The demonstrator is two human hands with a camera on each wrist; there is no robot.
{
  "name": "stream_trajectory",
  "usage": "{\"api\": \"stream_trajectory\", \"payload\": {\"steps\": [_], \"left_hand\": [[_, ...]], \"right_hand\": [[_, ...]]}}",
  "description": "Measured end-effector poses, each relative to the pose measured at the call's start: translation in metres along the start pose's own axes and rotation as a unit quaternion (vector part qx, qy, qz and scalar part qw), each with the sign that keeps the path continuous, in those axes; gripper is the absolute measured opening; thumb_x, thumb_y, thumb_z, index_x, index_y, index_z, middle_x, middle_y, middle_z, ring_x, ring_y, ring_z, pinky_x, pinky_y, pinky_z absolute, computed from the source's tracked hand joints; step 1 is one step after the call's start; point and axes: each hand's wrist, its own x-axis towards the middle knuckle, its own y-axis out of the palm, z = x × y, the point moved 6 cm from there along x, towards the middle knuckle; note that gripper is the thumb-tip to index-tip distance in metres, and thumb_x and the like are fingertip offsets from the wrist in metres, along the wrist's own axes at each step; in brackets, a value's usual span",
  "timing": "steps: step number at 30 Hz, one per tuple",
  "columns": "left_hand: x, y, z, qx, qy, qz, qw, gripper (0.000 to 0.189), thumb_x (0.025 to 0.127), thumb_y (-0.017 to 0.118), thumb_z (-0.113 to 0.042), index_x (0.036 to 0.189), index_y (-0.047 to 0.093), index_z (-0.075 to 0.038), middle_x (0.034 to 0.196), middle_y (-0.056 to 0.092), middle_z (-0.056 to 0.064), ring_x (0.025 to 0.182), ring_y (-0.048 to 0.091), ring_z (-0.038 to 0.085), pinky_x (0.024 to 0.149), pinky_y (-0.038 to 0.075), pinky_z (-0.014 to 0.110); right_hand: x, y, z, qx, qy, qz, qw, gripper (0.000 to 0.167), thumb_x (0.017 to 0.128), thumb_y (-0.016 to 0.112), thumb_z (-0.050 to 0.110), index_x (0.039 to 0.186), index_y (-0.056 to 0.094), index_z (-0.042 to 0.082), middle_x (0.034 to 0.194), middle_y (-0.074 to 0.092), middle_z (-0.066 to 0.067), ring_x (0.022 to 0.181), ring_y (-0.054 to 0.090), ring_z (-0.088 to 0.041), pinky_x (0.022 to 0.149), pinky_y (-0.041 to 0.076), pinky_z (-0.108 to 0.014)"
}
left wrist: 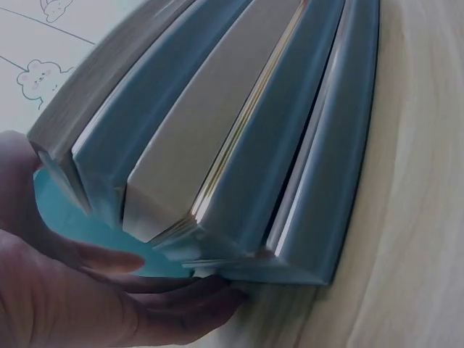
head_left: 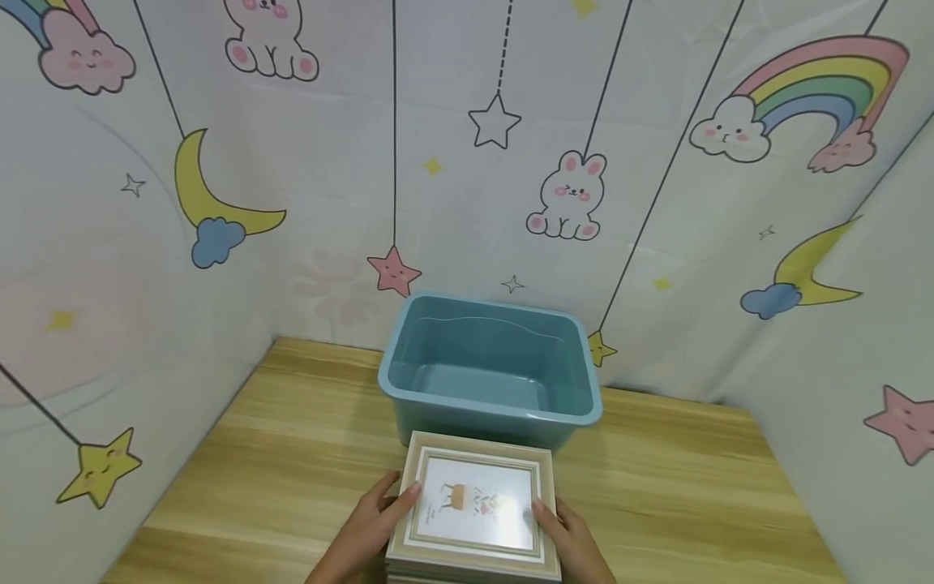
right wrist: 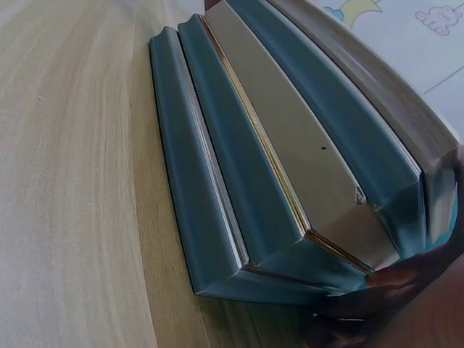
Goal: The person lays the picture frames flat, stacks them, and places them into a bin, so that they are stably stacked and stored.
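Note:
A stack of several picture frames (head_left: 481, 450) lies on the wooden table, close to the front of a blue plastic bin. The top frame is beige with a white inner border and shows a small print of a chair and flowers. Beige and blue-grey edges alternate down the stack (left wrist: 185, 130) in the left wrist view. My left hand (head_left: 368, 523) grips the stack's left side, thumb on the top frame and fingers along the side. On the opposite side my right hand (head_left: 572, 539) holds it likewise; its fingers are low on the stack (right wrist: 290, 145) in the right wrist view.
The blue bin (head_left: 489, 408) stands just behind the frames, its inside bare. Wood-grain tabletop (head_left: 679, 478) extends to both sides. A white cloth backdrop (head_left: 336, 162) printed with rabbits, stars and moons encloses the back and sides.

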Motion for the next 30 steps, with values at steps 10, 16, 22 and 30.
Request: {"api": "stream_trajectory", "payload": {"steps": [10,16,22,30], "left_hand": [[0.0038,0.0019,0.0042,0.012,-0.038,-0.066,0.9970,0.089,0.097,0.055,-0.050,0.148,0.024,0.017,0.129,0.052,0.043,0.105,0.065,0.037,0.087,0.056,0.047],[0.0039,0.0043,0.0082,-0.020,-0.045,-0.082,0.9955,0.092,0.097,0.056,-0.050,0.150,0.019,0.015,0.136,0.044,0.046,0.112,0.060,0.041,0.095,0.051,0.051],[0.0033,0.0056,0.0099,-0.045,-0.032,-0.089,0.9945,0.089,0.096,0.059,-0.045,0.152,0.018,0.011,0.133,0.046,0.044,0.103,0.062,0.033,0.087,0.054,0.043],[0.0006,0.0049,0.0087,-0.068,-0.010,-0.088,0.9938,0.086,0.094,0.063,-0.038,0.153,0.020,0.008,0.124,0.056,0.034,0.092,0.064,0.023,0.078,0.056,0.035]], "right_hand": [[0.0018,0.0018,-0.0017,-0.011,0.004,-0.023,0.9997,0.074,0.100,0.051,0.028,0.148,0.021,-0.020,0.097,0.069,-0.013,0.080,0.069,-0.018,0.073,0.060,-0.032],[0.0013,0.0033,-0.0012,-0.009,0.000,-0.025,0.9996,0.074,0.098,0.052,0.025,0.148,0.021,-0.019,0.098,0.069,-0.015,0.079,0.068,-0.019,0.071,0.059,-0.031],[-0.0013,0.0016,-0.0010,-0.007,-0.006,-0.041,0.9991,0.071,0.098,0.052,0.023,0.147,0.025,-0.020,0.099,0.070,-0.017,0.079,0.069,-0.018,0.071,0.059,-0.029],[-0.0031,-0.0016,-0.0045,-0.006,-0.026,-0.074,0.9969,0.066,0.098,0.052,0.020,0.146,0.030,-0.019,0.095,0.070,-0.016,0.077,0.068,-0.014,0.072,0.058,-0.027]]}}
